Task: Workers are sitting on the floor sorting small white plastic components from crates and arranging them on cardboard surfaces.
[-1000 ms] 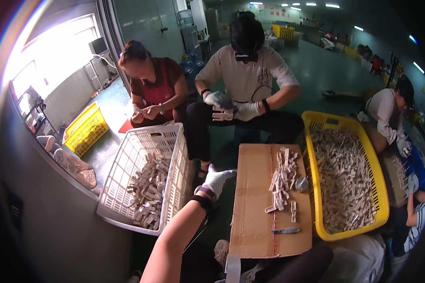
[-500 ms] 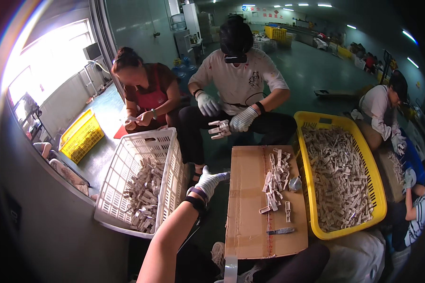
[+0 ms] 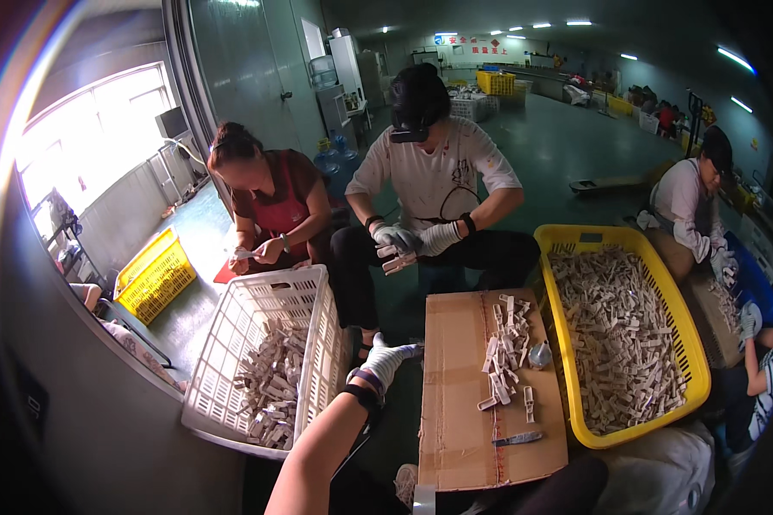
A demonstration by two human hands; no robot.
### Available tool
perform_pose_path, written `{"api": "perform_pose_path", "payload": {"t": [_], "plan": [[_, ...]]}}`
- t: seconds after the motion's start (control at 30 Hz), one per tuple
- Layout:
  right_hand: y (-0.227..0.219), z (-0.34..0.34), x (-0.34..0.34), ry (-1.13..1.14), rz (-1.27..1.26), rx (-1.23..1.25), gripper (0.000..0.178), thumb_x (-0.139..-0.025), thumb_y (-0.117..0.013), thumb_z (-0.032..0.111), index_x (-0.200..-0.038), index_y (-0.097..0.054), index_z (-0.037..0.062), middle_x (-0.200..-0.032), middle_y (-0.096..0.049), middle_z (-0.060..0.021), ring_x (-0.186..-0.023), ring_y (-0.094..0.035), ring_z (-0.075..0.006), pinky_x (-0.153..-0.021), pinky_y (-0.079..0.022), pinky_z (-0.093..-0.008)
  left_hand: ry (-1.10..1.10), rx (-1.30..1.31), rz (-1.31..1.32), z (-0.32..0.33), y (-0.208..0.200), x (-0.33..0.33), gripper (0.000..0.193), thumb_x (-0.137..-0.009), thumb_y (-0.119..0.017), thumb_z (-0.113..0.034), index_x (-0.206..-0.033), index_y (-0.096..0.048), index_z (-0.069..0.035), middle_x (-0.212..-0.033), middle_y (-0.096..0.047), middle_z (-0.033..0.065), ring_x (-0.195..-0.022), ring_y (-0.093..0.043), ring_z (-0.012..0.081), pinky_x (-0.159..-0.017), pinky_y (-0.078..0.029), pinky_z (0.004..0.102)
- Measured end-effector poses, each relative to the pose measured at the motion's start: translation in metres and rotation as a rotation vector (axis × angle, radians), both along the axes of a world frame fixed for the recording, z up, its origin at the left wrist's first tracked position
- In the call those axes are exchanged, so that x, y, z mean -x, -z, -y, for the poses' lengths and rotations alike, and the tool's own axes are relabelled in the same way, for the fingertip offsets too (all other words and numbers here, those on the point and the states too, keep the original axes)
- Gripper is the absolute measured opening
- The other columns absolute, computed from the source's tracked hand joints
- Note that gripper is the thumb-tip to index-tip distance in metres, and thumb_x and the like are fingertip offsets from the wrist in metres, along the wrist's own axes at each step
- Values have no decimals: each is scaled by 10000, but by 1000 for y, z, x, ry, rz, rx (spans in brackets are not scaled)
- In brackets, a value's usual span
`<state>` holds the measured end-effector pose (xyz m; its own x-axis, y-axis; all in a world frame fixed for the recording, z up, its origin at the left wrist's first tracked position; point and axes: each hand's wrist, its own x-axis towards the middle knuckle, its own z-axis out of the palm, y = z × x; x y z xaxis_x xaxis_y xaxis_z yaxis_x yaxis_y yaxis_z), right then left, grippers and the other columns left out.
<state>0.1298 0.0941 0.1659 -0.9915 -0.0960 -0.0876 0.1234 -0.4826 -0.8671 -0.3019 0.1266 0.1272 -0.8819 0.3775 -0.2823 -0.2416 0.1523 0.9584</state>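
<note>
My left hand (image 3: 388, 359), in a striped pale glove with dark bands at the wrist, reaches forward between the white crate (image 3: 232, 438) and the cardboard sheet (image 3: 451, 386). Its thumb sticks up and its fingers stretch to the right, close to the cardboard's left edge. I see nothing held in it. My right hand is out of view. On the cardboard lie a loose heap of pale clip-like pieces (image 3: 508, 339), one separate piece (image 3: 529, 403), a small grey lump (image 3: 539, 354) and a dark, flat, knife-like tool (image 3: 517, 439).
More clip-like pieces fill the yellow basket (image 3: 698, 393) on the right and partly fill the white crate. Opposite, a co-worker's gloved hands (image 3: 412, 240) hold several pieces. Another co-worker (image 3: 266, 197) sits behind the crate. Others work at far right.
The whole view has shifted, so nearby things sit lower. My left hand keeps its pose between crate and cardboard. The co-worker opposite has brought both gloved hands together at the pieces.
</note>
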Motion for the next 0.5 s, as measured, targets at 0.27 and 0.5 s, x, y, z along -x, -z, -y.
{"api": "perform_pose_path", "payload": {"t": [0.27,0.5], "plan": [[19,5,-9,-15,-70,-12,779,-842,-655,-28,-1497,-250,91,-1349,-475,-31,-1183,-540,-166,-969,-427,-317,43,65,15,-2,-17,-10,995,-659,-895,-190,-1439,-290,-67,-1245,-545,138,-1085,-576,242,-869,-519,373],[-8,-2,-12,-87,99,-36,722,-831,-650,-42,-1457,-314,92,-1306,-536,-62,-1040,-570,-114,-834,-461,-245,107,12,-15,-1,-68,-43,1108,-643,-907,-248,-1462,-213,26,-1282,-530,184,-1117,-574,260,-921,-502,363]]}}
